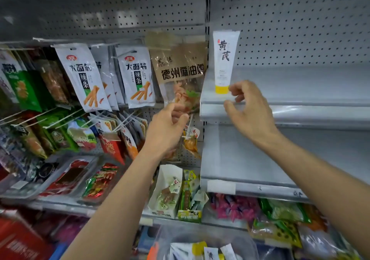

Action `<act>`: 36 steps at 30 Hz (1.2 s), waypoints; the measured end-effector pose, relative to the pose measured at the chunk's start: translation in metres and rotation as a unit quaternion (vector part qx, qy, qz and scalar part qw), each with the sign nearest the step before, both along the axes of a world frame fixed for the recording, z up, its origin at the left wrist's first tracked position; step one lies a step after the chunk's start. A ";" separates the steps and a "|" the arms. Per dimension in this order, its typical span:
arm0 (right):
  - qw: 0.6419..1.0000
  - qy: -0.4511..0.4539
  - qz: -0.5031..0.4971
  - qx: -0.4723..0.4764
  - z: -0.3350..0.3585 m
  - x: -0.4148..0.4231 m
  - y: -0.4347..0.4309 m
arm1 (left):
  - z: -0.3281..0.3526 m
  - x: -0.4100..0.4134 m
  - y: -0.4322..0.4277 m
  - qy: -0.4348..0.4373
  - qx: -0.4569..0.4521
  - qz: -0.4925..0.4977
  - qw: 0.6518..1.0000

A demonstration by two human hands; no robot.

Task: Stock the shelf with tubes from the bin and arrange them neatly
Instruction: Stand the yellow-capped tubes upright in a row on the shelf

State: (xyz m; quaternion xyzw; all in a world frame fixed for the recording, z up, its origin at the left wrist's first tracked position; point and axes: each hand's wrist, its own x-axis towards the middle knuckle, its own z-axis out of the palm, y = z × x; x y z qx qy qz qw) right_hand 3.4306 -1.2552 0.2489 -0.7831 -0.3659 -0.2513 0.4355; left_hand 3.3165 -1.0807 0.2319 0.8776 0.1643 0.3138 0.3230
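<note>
- Head view: one white tube (225, 59) with a yellow cap stands upright, cap down, at the left end of the upper shelf (304, 104). It sits toward 1 o'clock in the frame, with pegboard behind it.
- The right hand (250, 111) hovers at 5 o'clock of the tube. Its grip is spread and loosely curved and holds nothing. One fingertip is just beside the yellow cap, and the thumb is in front of the shelf's front lip. I cannot tell whether the fingertip touches the cap.
- The left hand (170, 125) is at 9 o'clock of the right hand, apart from the tube, in front of a hanging snack packet (178, 73). Its fingers are curled. I cannot tell whether the grip pinches the packet's lower edge or only lies before it.
- At 6 o'clock, along the bottom edge, the clear bin (236, 241) shows more tubes (198, 248) with yellow caps lying in it.
- Step in hand, as I judge it: settling the first tube in its place. With only one tube standing on the shelf, stocking looks barely begun.
- Next move, as I judge it: reach down toward 6 o'clock and take another tube from the bin. Stand it cap down just beside the first, at its 3 o'clock, label to the front. The small cap is a narrow footing, so a careless brush could topple the standing tube.
</note>
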 end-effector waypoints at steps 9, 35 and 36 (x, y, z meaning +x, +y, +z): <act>0.967 0.123 0.064 -0.216 -0.150 -0.065 -0.005 | -0.150 -0.055 -0.006 0.222 0.018 -0.031 0.974; 0.659 0.651 -0.065 -0.371 -0.558 -0.104 -0.012 | -0.536 -0.089 -0.071 0.568 -0.263 0.012 0.780; 0.656 0.659 -0.064 -0.364 -0.558 -0.102 -0.013 | -0.536 -0.089 -0.071 0.566 -0.282 0.022 0.775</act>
